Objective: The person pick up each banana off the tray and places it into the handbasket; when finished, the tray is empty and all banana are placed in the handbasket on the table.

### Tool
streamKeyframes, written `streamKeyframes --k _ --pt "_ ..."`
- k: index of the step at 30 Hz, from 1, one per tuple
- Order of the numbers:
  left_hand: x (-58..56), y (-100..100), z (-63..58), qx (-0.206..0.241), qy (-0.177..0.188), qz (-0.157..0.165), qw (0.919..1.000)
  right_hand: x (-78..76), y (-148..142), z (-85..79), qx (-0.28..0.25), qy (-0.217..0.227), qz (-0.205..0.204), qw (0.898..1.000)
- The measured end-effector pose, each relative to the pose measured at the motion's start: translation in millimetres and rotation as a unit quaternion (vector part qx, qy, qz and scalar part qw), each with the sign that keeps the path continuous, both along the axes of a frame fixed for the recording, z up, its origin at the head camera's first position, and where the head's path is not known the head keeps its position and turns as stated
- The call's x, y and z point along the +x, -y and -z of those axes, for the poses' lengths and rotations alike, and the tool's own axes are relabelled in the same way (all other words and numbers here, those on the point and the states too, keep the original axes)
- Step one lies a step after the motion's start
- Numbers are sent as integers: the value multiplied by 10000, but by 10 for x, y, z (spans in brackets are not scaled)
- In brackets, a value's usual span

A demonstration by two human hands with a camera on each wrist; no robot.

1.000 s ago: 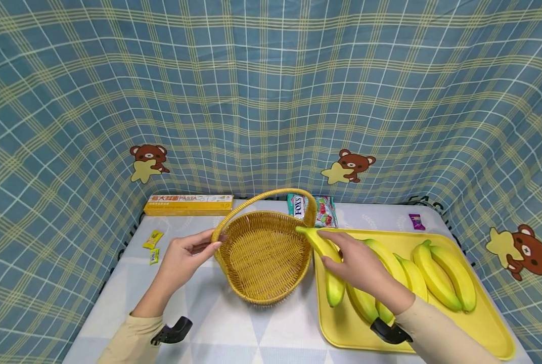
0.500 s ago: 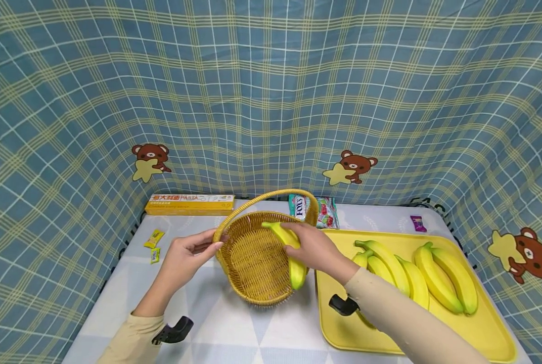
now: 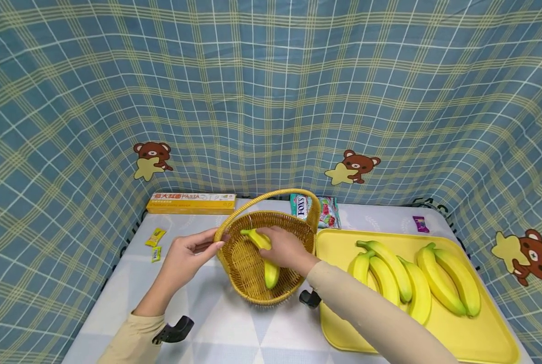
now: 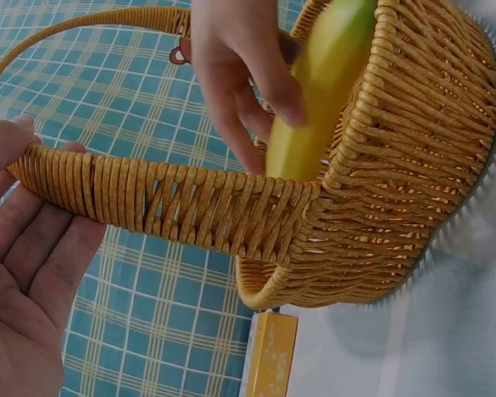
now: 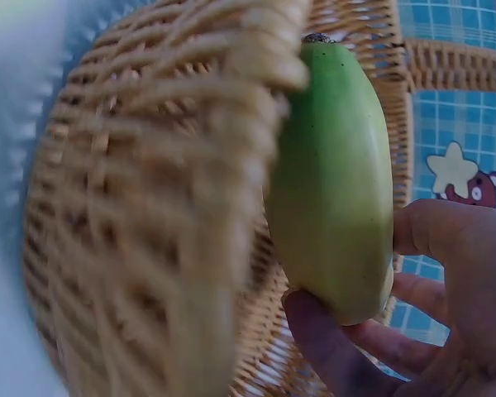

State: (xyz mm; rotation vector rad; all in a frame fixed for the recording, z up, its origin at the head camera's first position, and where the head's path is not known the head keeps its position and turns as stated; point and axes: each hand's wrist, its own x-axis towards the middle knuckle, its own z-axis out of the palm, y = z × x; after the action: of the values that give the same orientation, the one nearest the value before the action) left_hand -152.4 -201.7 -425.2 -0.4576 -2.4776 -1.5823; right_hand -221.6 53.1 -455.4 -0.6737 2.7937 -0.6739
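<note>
A yellow wicker basket (image 3: 243,263) with a tall arched handle (image 3: 264,194) stands mid-table. At the handle's left foot, my left hand (image 3: 191,255) pinches the wicker between thumb and fingers; the left wrist view has this hand (image 4: 25,273) at the handle. Inside the basket's rim my right hand (image 3: 284,247) grips a banana (image 3: 272,273), its stem pointing to the back left. In the right wrist view the banana's green tip (image 5: 331,83) shows beside the basket wall, with fingers around its lower part. My palm hides the banana's middle in the head view.
Right of the basket, a yellow tray (image 3: 344,333) bears several more bananas (image 3: 441,280). Behind stand a pasta box (image 3: 191,205) and a FOX'S candy bag (image 3: 327,210). Small wrapped candies (image 3: 154,236) lie at left, a purple one (image 3: 420,224) at back right.
My right hand has carried the banana left from over the tray's edge and down into the basket. The left hand has stayed on the handle.
</note>
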Motion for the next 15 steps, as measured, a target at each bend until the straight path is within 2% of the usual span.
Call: streamKeyframes --k 7,15 --pt "0 3 -2 -101 47 -97 9999 22 208 109 320 161 -170 9992" --pt "-13 -3 0 -167 64 -132 9998 57 276 212 308 492 -89 9983"
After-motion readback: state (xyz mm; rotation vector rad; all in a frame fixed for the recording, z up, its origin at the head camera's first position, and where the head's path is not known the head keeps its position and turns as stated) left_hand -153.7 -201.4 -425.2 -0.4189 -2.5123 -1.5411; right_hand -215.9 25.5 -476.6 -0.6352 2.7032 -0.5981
